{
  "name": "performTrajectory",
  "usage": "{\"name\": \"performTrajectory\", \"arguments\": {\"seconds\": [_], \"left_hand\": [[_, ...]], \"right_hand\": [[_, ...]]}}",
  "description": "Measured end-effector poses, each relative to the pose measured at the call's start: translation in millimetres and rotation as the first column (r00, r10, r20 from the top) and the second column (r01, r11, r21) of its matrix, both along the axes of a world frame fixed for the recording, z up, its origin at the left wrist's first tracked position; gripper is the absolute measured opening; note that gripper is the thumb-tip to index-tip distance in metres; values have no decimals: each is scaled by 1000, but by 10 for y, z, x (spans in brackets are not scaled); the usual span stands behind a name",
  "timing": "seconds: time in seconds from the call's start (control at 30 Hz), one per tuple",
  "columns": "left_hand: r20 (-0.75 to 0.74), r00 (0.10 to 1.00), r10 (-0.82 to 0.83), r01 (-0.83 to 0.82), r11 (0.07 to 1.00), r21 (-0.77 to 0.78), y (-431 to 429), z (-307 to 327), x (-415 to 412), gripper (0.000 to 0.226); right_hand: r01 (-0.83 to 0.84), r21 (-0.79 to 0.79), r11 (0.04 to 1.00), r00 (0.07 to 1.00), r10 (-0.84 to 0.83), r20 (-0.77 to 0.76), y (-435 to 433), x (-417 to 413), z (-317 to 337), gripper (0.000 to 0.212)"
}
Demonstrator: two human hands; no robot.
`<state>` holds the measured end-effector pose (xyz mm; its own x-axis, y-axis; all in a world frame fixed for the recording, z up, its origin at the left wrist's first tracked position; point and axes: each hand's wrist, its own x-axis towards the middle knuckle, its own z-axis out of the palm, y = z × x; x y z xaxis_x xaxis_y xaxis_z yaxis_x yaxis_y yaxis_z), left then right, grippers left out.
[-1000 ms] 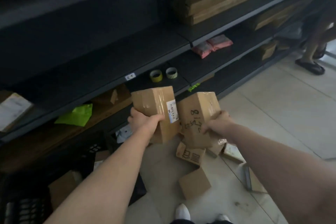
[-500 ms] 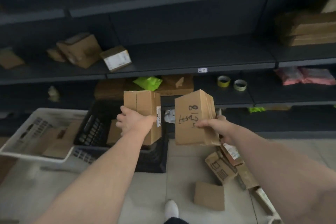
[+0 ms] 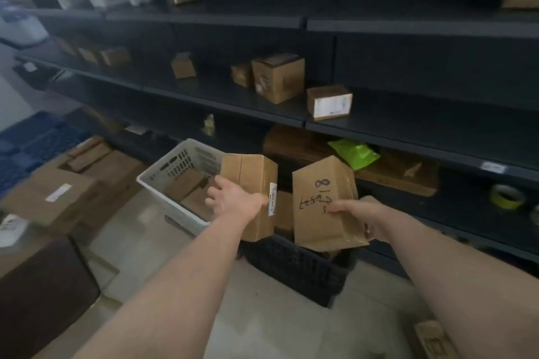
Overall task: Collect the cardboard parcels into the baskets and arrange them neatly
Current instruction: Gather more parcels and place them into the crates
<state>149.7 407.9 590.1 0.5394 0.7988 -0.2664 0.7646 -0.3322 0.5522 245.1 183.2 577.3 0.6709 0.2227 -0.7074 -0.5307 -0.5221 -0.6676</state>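
Observation:
My left hand (image 3: 233, 201) grips a taped cardboard parcel (image 3: 250, 181) with a white label strip on its edge. My right hand (image 3: 360, 211) holds a second cardboard parcel (image 3: 319, 213) marked with black handwriting. Both parcels hang upright above a black basket (image 3: 300, 271) on the floor. To its left stands a white basket (image 3: 163, 175) with several cardboard parcels lying inside. A brown parcel shows inside the black basket between the two held ones.
Dark shelves (image 3: 291, 116) run across the back with several cardboard boxes, a green bag (image 3: 354, 153) and a yellow tape roll (image 3: 506, 197). Large cardboard boxes (image 3: 52, 198) sit on the floor at left. Another parcel (image 3: 434, 341) lies at bottom right.
The view has swung left; the loose parcels on the floor have left the frame. Both hands have carried their parcels over the black basket, and the white basket is now close by.

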Motion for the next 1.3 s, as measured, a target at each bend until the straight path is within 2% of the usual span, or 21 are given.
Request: {"name": "performTrajectory", "arguments": {"seconds": [0.1,0.3,0.67,0.73,0.87,0.9,1.03,1.13,1.23,1.3], "left_hand": [[-13,998,68,-68,998,7,796,-5,-44,119],[-5,975,224,-224,974,-15,2165,-23,-68,115],[-43,939,341,-340,940,27,3493,-281,206,105],[-36,940,340,-339,940,19,3694,-327,366,104],[-65,944,324,-326,945,-21,4041,-412,736,108],[-66,947,314,-317,948,-39,4124,-428,825,110],[-79,965,251,-257,963,-83,4423,-468,1153,114],[-104,973,206,-217,970,-109,4612,-547,1362,112],[-125,981,150,-165,979,-122,4809,-661,1571,110],[-127,986,111,-128,983,-133,4937,-745,1702,110]], "right_hand": [[-11,-37,999,1000,12,29,831,36,-86,69],[-77,-74,994,994,82,74,2226,92,-197,63],[-81,-142,986,997,81,-6,3545,645,-538,49],[-87,-140,986,995,81,-49,3796,814,-613,54],[-114,-146,983,987,95,-127,4321,1184,-781,82],[-112,-151,982,986,91,-139,4434,1266,-813,79],[-123,-142,982,980,97,-176,4765,1525,-866,41],[-68,-99,993,978,46,-206,4888,1676,-938,39],[54,16,998,958,-47,-284,5015,1786,-1003,33],[89,24,996,957,-79,-279,5106,1860,-1079,36]]}}
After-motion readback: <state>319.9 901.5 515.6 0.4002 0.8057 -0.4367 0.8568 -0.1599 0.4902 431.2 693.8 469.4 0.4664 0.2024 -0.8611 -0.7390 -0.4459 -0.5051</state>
